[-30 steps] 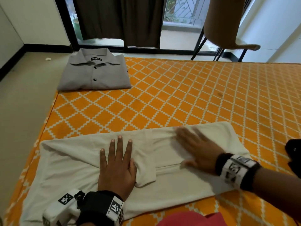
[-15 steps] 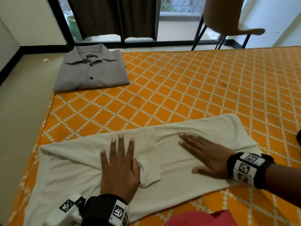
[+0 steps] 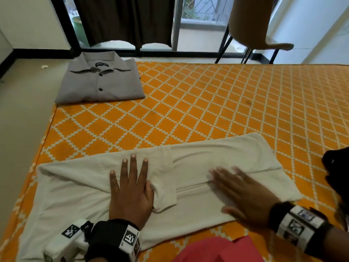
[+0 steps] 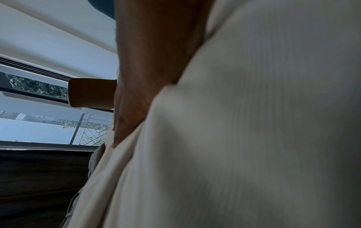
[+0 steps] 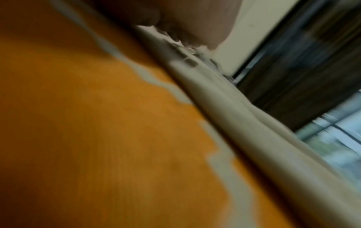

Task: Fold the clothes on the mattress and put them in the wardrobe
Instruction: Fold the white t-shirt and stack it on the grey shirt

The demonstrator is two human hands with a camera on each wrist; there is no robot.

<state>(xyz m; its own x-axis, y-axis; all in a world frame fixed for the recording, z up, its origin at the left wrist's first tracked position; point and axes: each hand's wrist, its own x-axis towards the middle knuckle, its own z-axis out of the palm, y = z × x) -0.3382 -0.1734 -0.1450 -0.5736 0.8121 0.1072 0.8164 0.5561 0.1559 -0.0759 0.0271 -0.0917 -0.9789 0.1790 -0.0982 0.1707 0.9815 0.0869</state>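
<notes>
Pressing flat on the cream garment, the left hand lies palm down with its fingers straight and spread, holding nothing, its thumb side beside a sleeve folded across the middle of the cloth. The right hand also lies flat on the garment further right, fingers extended (blurred in the head view), gripping nothing. That garment stretches across the near edge of the orange patterned mattress, partly folded lengthwise. A grey collared shirt, already folded, sits at the mattress's far left corner, well apart from the hands. A black garment shows at the right edge. Beyond the mattress stand a chair and dark curtains before a window.
</notes>
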